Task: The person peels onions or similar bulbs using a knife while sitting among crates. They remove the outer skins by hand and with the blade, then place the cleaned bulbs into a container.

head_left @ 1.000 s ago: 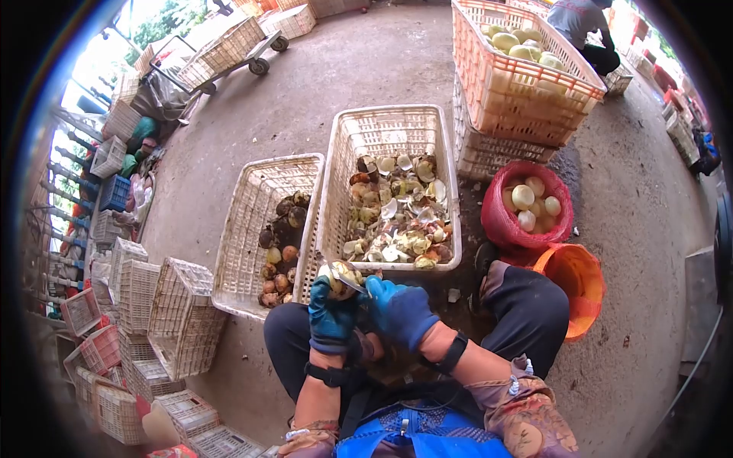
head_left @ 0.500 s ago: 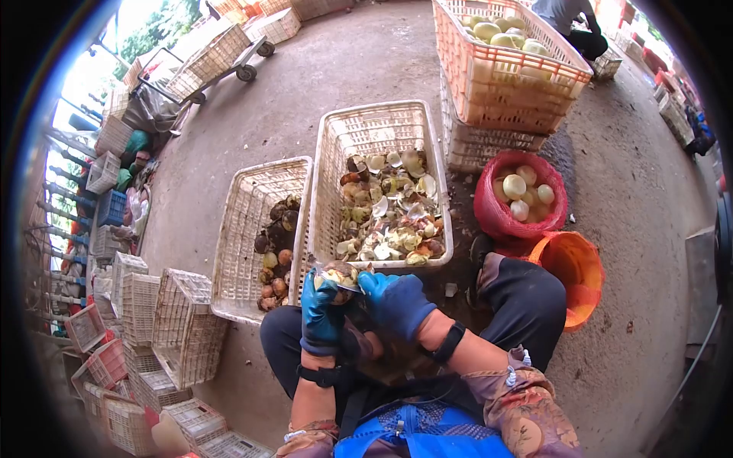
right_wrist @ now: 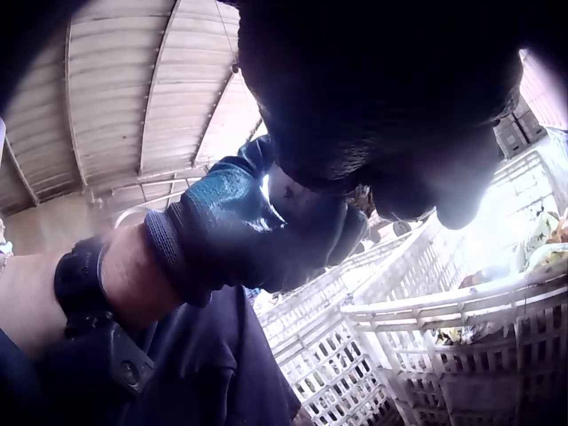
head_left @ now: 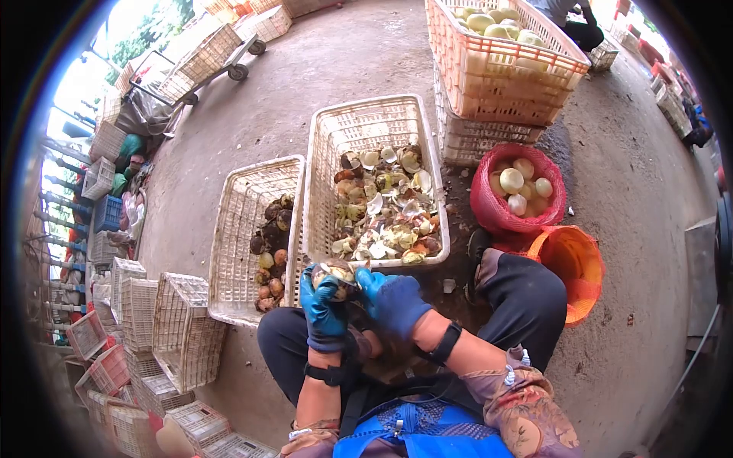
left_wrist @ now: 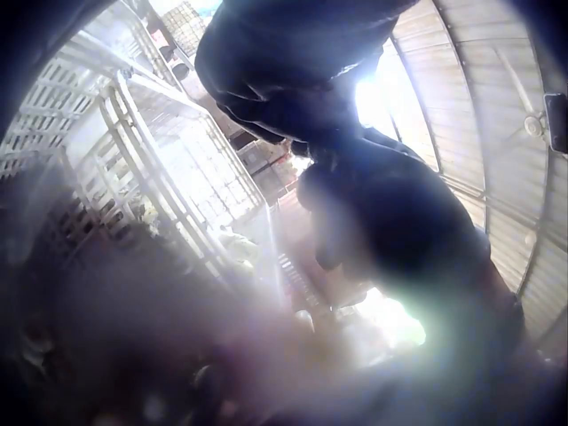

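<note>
In the head view my left hand (head_left: 324, 309), in a blue-green glove, holds an onion (head_left: 336, 269) with loose brown and yellowish skin. My right hand (head_left: 393, 301), gloved alike, is curled round a small knife, its fingertips right at the onion's side. Most of the knife is hidden by the fingers and the onion. In the right wrist view the right hand (right_wrist: 382, 115) is a dark shape in front of the left glove (right_wrist: 240, 222). Glare and blur cover much of the left wrist view. Both hands are over the near edge of the white crate (head_left: 372, 263) with onion peelings (head_left: 382, 221).
Left of it, another white crate (head_left: 229, 252) holds brown, dirty onions (head_left: 271, 259). At right stand a red mesh-lined bucket (head_left: 489, 206) with pale peeled onions (head_left: 512, 181) and an orange bucket (head_left: 584, 267). Behind, an orange crate (head_left: 496, 80) is stacked high. Crates (head_left: 179, 328) pile up at left.
The hands stay together at the onion, which has turned a little in the left hand. The knife blade, plain across the onion earlier, is now mostly hidden. The head view has shifted slightly.
</note>
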Demonstrator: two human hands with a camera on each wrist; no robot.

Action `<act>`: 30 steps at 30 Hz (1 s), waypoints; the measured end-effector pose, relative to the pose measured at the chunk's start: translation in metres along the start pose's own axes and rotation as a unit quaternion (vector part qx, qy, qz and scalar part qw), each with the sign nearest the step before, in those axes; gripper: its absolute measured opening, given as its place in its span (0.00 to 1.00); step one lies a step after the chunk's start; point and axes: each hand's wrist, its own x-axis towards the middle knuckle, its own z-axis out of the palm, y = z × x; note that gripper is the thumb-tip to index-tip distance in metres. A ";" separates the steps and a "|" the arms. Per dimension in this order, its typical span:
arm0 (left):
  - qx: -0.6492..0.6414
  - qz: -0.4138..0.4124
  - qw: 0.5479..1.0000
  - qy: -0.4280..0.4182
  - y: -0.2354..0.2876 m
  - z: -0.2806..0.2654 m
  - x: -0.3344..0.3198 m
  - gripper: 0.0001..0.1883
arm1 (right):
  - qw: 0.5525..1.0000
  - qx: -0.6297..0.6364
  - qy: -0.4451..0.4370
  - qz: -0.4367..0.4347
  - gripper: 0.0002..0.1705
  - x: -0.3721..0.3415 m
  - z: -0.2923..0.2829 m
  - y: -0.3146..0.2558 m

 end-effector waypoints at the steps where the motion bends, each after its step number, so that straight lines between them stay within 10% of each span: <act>1: -0.010 -0.012 1.000 -0.008 0.002 -0.005 0.002 0.25 | 1.000 -0.007 0.011 -0.013 0.20 -0.004 -0.001 0.001; 10: 0.055 0.023 0.998 0.031 -0.013 -0.003 0.000 0.27 | 0.987 -0.042 -0.100 0.118 0.18 0.015 -0.016 -0.010; 12: 0.241 0.095 0.966 0.013 -0.023 -0.004 -0.001 0.26 | 0.979 0.010 -0.111 0.170 0.18 0.027 -0.012 -0.001; 23: -0.207 -0.210 0.950 -0.104 -0.027 -0.024 0.016 0.32 | 0.936 0.282 0.076 0.195 0.24 0.039 0.030 0.058; 27: -0.157 -0.140 0.975 -0.067 -0.028 -0.013 0.026 0.31 | 0.786 0.555 0.129 0.241 0.20 0.044 0.035 0.064; 30: -0.169 -0.178 0.959 -0.142 -0.020 -0.012 0.038 0.31 | 0.793 0.555 0.143 0.207 0.20 0.047 0.029 0.066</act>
